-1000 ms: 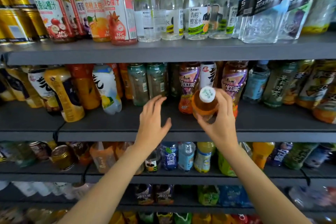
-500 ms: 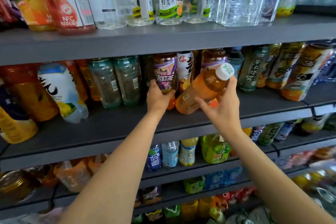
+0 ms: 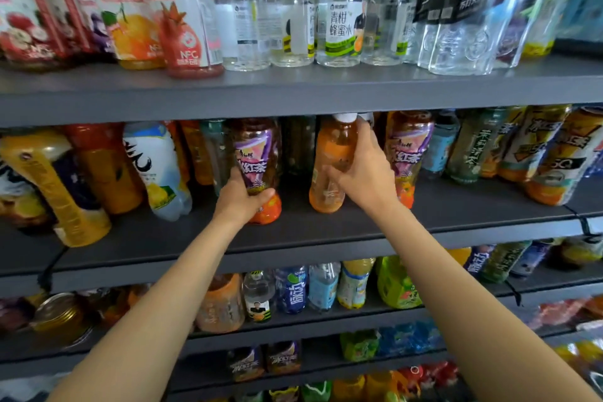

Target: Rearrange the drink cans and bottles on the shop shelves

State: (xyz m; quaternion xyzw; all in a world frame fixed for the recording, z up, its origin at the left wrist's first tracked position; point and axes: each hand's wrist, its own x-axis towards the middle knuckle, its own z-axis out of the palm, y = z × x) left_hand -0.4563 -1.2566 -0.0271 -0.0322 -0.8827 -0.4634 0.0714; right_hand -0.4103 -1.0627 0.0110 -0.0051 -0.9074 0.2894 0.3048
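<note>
My right hand [image 3: 367,173] grips an unlabelled orange tea bottle [image 3: 331,153] with a white cap, which stands nearly upright on the middle grey shelf [image 3: 326,225]. My left hand [image 3: 239,197] grips the lower part of a purple-labelled iced tea bottle [image 3: 257,153] just to its left. A dark gap separates the two bottles. A second purple-labelled bottle [image 3: 409,147] stands right of my right hand, partly hidden by it.
Juice cartons [image 3: 182,10], clear water bottles [image 3: 339,19] and soda bottles [image 3: 470,3] fill the top shelf. A white-and-blue bottle [image 3: 156,166] and yellow bottles [image 3: 62,186] stand at the left of the middle shelf, green and yellow tea bottles [image 3: 522,147] at the right. Lower shelves hold several small bottles and cans.
My right hand has tipped the orange bottle from slanted to upright and set it on the middle shelf. My left hand went from reaching with spread fingers to gripping the purple-labelled bottle.
</note>
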